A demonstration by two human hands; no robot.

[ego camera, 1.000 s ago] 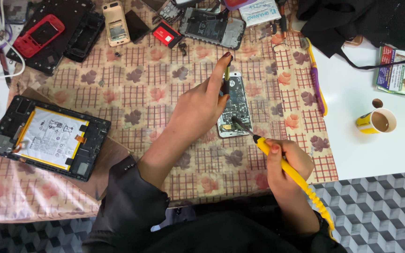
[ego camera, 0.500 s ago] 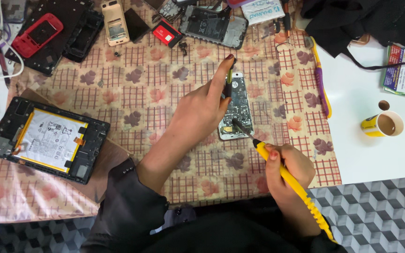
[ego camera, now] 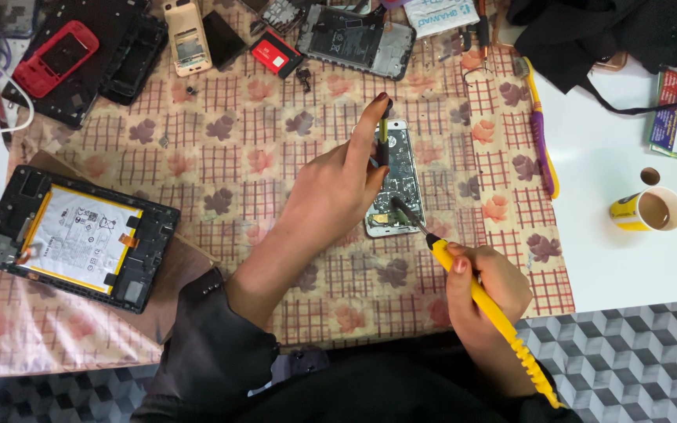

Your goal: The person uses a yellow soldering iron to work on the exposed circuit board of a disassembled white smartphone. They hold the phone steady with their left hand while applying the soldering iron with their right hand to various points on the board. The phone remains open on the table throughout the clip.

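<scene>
Left hand [ego camera: 331, 192] pins the opened phone [ego camera: 396, 182], seemingly pinching a part; right hand [ego camera: 486, 291] grips a yellow screwdriver [ego camera: 495, 313].

1. opened smartphone [ego camera: 398, 188]: a slim white-framed phone with its back cover off, showing circuit board and metal shields inside. it lies flat on the leaf-patterned cloth, long axis running roughly away from the person, slightly tilted, partly covered on its left edge.
2. yellow-handled screwdriver [ego camera: 489, 307]: long ribbed yellow grip with a thin dark metal shaft. it slants up and to the left, its tip resting on the phone's lower inside part.
</scene>
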